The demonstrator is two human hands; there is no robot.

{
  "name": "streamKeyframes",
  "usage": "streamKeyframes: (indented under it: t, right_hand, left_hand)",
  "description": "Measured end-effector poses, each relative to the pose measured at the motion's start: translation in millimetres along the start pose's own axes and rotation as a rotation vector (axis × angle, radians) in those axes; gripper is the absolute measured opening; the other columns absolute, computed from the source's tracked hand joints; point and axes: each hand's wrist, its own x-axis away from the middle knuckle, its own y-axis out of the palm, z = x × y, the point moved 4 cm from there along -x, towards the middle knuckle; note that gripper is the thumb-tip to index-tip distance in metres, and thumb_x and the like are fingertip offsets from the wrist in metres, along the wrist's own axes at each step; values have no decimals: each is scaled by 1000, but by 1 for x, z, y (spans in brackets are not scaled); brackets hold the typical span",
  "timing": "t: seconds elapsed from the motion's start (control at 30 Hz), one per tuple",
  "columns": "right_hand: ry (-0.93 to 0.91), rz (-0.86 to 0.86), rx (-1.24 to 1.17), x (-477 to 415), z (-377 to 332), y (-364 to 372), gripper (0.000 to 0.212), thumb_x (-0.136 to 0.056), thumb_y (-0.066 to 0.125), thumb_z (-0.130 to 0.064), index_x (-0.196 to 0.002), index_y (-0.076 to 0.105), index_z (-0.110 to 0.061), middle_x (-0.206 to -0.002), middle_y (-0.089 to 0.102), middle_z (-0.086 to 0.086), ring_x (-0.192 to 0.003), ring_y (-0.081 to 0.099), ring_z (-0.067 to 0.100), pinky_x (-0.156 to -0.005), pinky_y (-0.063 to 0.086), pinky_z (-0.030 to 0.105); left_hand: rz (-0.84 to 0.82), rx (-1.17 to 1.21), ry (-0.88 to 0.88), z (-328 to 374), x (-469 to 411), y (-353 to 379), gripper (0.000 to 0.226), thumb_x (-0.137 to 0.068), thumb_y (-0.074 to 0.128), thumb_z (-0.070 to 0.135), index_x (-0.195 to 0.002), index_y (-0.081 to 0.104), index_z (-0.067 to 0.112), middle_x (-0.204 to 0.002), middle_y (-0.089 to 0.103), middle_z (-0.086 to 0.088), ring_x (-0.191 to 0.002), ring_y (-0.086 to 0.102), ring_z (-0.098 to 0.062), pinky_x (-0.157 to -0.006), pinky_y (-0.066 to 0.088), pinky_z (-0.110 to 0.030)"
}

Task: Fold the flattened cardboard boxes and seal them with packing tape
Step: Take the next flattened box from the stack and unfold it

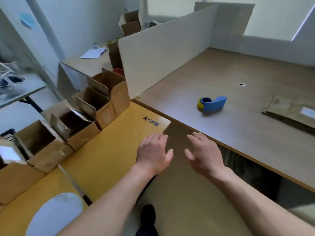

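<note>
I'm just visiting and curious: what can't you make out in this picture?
Head view:
- Flattened cardboard: cut off by the right edge.
- Print on the yellow surface: too small to read.
- Wire rack, far left: blurred.
- Open boxes' bottoms: hidden by their own walls.

A tape dispenser (212, 105) sits on the desk (221, 70), with a flattened cardboard box (288, 111) well apart to its right. A partition panel (162, 53) stands along the desk's left edge. On the adjoining table (105, 159) to the left, a row of open boxes (95, 106) runs back (flaps up). The left hand (154, 154) hovers over that table's edge, with the right hand (203, 155) beside it, before the desk.
</note>
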Motion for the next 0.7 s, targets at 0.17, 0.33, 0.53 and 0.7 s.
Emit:
streamKeyframes:
  t: [0.17,0.33,0.53,0.7]
  right_hand:
    - [144,3,70,-15,70,-15,47,-90,56,-39,-131,57,-15,-130,60,4,-127,51,25,-99,47,44]
    - [307,1,108,-41,131,-22,46,-91,55,-41,-130,56,-16,-127,62,2,-125,51,26,-98,46,44]
    - [505,22,160,-64,195,-33,51,-91,55,-41,-135,55,-15,-134,61,4,-130,50,26,-102,46,43]
    - [635,72,158,-59,237,-45,53,-92,56,-43,-139,53,-16,-139,58,3,-134,48,24,-105,44,40]
  left_hand:
    - [-33,32,154,50,-59,32,45,-85,62,48,-121,61,21,-121,65,3,-112,60,-17,-93,50,-36]
    - [-92,68,303,86,-126,68,45,-85,58,50,-119,61,21,-117,64,4,-108,59,-17,-91,49,-35]
    - [-188,102,479,134,-206,112,47,-88,51,50,-124,57,20,-123,59,3,-115,52,-18,-94,42,-35]
    - [-237,111,610,182,-242,138,49,-88,50,51,-127,55,21,-127,58,5,-118,51,-17,-95,42,-34]
